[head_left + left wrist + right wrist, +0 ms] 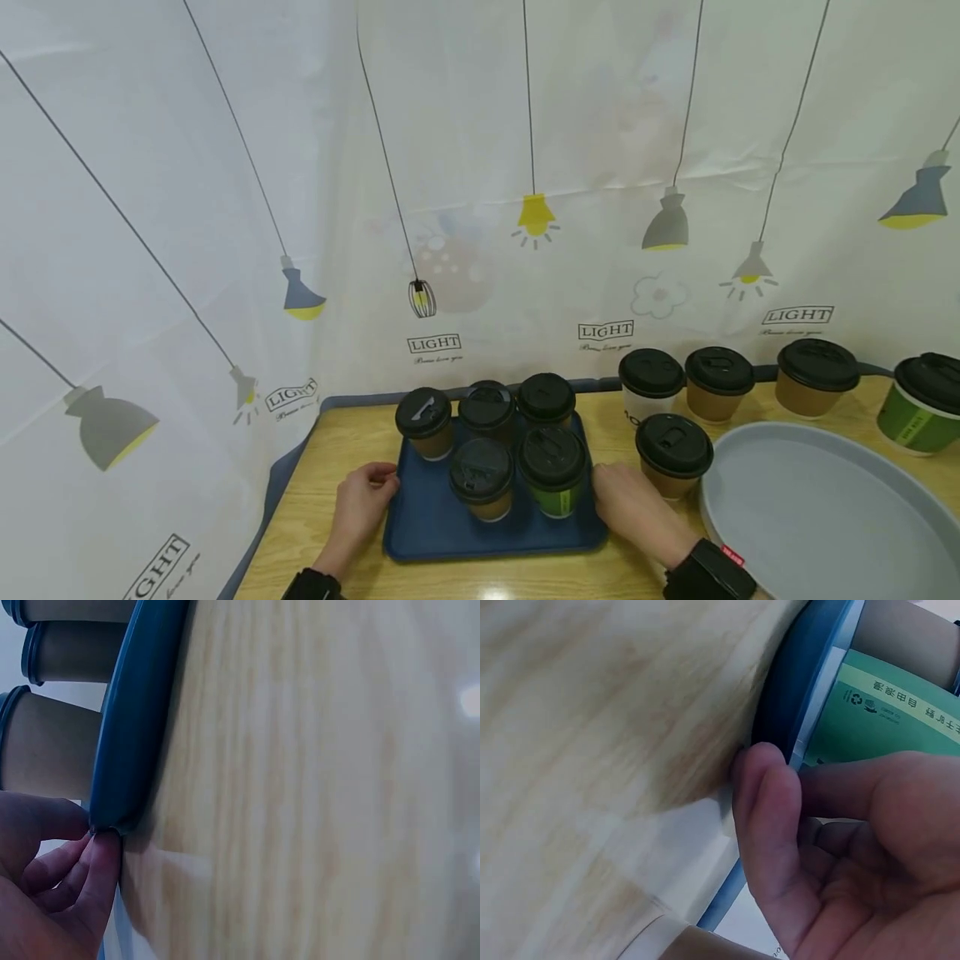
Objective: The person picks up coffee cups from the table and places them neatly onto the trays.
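A blue rectangular tray (420,537) lies on the wooden table, carrying several paper coffee cups with black lids. Among them are a green cup (553,471) at the front right, a brown cup (483,479) beside it, and another brown cup (426,423) at the back left. My left hand (360,507) pinches the tray's left edge, thumb above and fingers below in the left wrist view. On the opposite side, my right hand (637,508) grips the right edge between thumb and fingers, close to the green cup's sleeve (889,712).
A brown cup (673,454) stands just right of my right hand. Behind it are a white cup (649,385) and two brown cups, with a green cup (924,404) at far right. A large round grey tray (832,508) occupies the right. A lamp-printed cloth (487,250) hangs behind.
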